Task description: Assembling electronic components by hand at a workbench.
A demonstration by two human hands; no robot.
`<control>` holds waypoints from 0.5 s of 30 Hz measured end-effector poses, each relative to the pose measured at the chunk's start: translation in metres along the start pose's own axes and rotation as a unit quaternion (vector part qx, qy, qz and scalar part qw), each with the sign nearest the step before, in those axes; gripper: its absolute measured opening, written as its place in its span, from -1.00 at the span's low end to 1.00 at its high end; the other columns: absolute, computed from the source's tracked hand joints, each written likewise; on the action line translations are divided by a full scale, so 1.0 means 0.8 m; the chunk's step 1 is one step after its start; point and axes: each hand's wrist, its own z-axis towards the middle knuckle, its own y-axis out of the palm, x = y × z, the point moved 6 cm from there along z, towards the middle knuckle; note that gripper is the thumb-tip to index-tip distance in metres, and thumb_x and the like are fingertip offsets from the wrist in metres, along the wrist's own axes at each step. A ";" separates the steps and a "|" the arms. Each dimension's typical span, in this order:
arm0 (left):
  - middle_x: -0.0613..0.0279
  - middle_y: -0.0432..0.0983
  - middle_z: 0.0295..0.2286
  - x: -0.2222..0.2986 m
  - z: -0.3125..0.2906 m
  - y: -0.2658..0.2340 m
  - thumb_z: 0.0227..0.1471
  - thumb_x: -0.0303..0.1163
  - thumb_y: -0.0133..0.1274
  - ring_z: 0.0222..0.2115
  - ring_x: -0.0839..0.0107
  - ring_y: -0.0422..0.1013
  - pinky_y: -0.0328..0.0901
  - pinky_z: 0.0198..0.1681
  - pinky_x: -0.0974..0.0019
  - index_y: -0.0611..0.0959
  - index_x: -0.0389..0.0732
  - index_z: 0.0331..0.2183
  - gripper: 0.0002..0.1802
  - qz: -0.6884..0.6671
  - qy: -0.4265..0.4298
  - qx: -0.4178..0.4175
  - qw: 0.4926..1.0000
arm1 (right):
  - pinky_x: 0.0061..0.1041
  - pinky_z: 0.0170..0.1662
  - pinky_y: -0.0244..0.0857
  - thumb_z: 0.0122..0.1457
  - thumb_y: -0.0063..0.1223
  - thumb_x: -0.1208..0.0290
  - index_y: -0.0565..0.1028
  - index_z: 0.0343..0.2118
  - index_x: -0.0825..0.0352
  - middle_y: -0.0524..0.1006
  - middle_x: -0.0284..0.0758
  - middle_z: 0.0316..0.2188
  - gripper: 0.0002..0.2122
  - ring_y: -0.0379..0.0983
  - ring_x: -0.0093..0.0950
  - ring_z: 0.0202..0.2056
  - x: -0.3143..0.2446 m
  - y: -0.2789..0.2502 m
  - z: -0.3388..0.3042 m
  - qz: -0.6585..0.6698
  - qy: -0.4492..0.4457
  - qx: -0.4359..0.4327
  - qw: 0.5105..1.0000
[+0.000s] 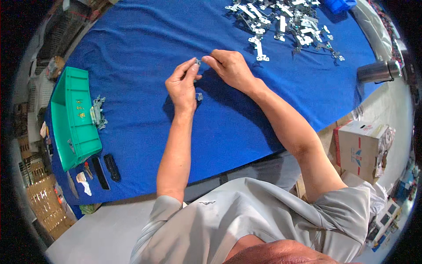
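Note:
My left hand (182,86) is raised over the blue cloth, its thumb and fingers pinched on a small silvery metal fitting (198,63). Most of that fitting is hidden by the fingers, so its full shape does not show. Close on its right, my right hand (232,69) is closed with thumb and forefinger together, the tips almost at the fitting. Whatever those fingertips hold is too small to make out. Another bit of silvery metal (199,97) shows beside my left wrist; I cannot tell whether it joins the held fitting.
Silver and black metal fittings (281,22) lie heaped at the far right, near a blue bin (339,5). A steel flask (379,71) lies at the right edge. Leftward stand a green crate (83,132), more fittings (98,113) and black strips (100,173). A carton (358,147) sits beyond the table.

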 end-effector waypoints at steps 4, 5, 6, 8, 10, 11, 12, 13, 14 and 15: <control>0.16 0.60 -0.28 -0.002 0.001 0.003 0.03 -0.57 0.17 -0.44 0.54 0.48 0.43 -0.41 0.50 0.69 -0.34 -0.23 -0.80 -0.015 -0.009 -0.002 1.000 | -0.37 -0.54 0.23 0.18 0.14 0.34 0.47 -0.48 0.42 0.45 -0.12 -0.62 -0.76 0.36 -0.34 -0.64 -0.006 -0.006 0.000 0.109 -0.010 0.049 0.993; 0.16 0.60 -0.28 -0.004 0.000 0.004 0.03 -0.56 0.17 -0.44 0.54 0.48 0.43 -0.41 0.50 0.69 -0.34 -0.23 -0.80 -0.019 -0.016 0.000 1.000 | -0.37 -0.54 0.23 0.18 0.14 0.34 0.47 -0.48 0.42 0.45 -0.12 -0.62 -0.76 0.36 -0.34 -0.64 -0.004 -0.008 -0.001 0.115 -0.014 0.051 0.992; 0.16 0.60 -0.30 -0.003 0.001 0.005 0.03 -0.56 0.17 -0.46 0.54 0.48 0.43 -0.42 0.50 0.69 -0.34 -0.24 -0.80 -0.014 -0.011 -0.003 1.000 | -0.39 -0.52 0.26 0.18 0.15 0.34 0.48 -0.45 0.42 0.47 -0.13 -0.61 -0.78 0.40 -0.35 -0.62 -0.001 -0.007 -0.001 0.072 -0.007 0.032 0.997; 0.16 0.60 -0.30 -0.002 0.000 0.005 0.03 -0.57 0.17 -0.46 0.54 0.48 0.43 -0.42 0.49 0.70 -0.34 -0.24 -0.80 -0.013 -0.011 -0.004 1.000 | -0.42 -0.48 0.32 0.17 0.16 0.34 0.50 -0.37 0.42 0.51 -0.15 -0.60 -0.79 0.48 -0.36 -0.56 0.003 -0.004 0.000 -0.026 -0.002 -0.004 1.000; 0.16 0.60 -0.30 -0.001 0.000 0.003 0.03 -0.57 0.16 -0.45 0.54 0.48 0.43 -0.42 0.49 0.70 -0.34 -0.24 -0.81 -0.005 -0.008 -0.003 1.000 | -0.42 -0.49 0.32 0.17 0.16 0.34 0.50 -0.38 0.43 0.51 -0.15 -0.60 -0.79 0.48 -0.36 -0.57 -0.002 -0.005 -0.001 0.024 0.000 0.018 1.000; 0.15 0.61 -0.30 -0.001 0.000 0.002 0.03 -0.58 0.16 -0.43 0.52 0.49 0.43 -0.41 0.49 0.69 -0.36 -0.23 -0.80 -0.009 -0.002 -0.002 1.000 | -0.41 -0.49 0.31 0.17 0.15 0.35 0.50 -0.39 0.43 0.51 -0.14 -0.60 -0.79 0.47 -0.35 -0.58 -0.006 -0.007 -0.002 0.066 0.005 0.038 0.997; 0.14 0.61 -0.30 -0.001 0.000 0.002 0.04 -0.58 0.15 -0.41 0.51 0.50 0.44 -0.40 0.48 0.68 -0.38 -0.22 -0.79 -0.014 0.003 -0.002 1.000 | -0.41 -0.50 0.31 0.17 0.15 0.36 0.48 -0.40 0.44 0.51 -0.14 -0.60 -0.80 0.47 -0.35 -0.58 -0.010 -0.010 -0.002 0.093 0.012 0.054 0.994; 0.14 0.61 -0.30 -0.001 0.000 0.001 0.04 -0.58 0.15 -0.41 0.51 0.50 0.44 -0.40 0.48 0.68 -0.38 -0.22 -0.79 -0.009 0.006 0.000 1.000 | -0.41 -0.50 0.31 0.17 0.15 0.36 0.48 -0.40 0.44 0.51 -0.14 -0.60 -0.80 0.47 -0.35 -0.58 -0.009 -0.010 -0.002 0.099 0.010 0.055 0.994; 0.15 0.62 -0.31 -0.002 0.000 0.002 0.03 -0.59 0.15 -0.41 0.51 0.50 0.44 -0.41 0.48 0.68 -0.37 -0.22 -0.79 -0.010 -0.002 -0.002 1.000 | -0.40 -0.50 0.30 0.17 0.15 0.37 0.48 -0.41 0.44 0.51 -0.14 -0.60 -0.80 0.46 -0.35 -0.59 -0.008 -0.009 -0.002 0.088 -0.007 0.045 0.995; 0.15 0.62 -0.31 -0.003 0.000 0.002 0.03 -0.59 0.15 -0.41 0.51 0.50 0.44 -0.41 0.48 0.69 -0.35 -0.23 -0.80 -0.011 -0.009 -0.003 1.000 | -0.40 -0.51 0.29 0.18 0.14 0.37 0.47 -0.42 0.43 0.51 -0.13 -0.60 -0.80 0.45 -0.35 -0.59 -0.009 -0.009 -0.002 0.076 -0.025 0.035 0.996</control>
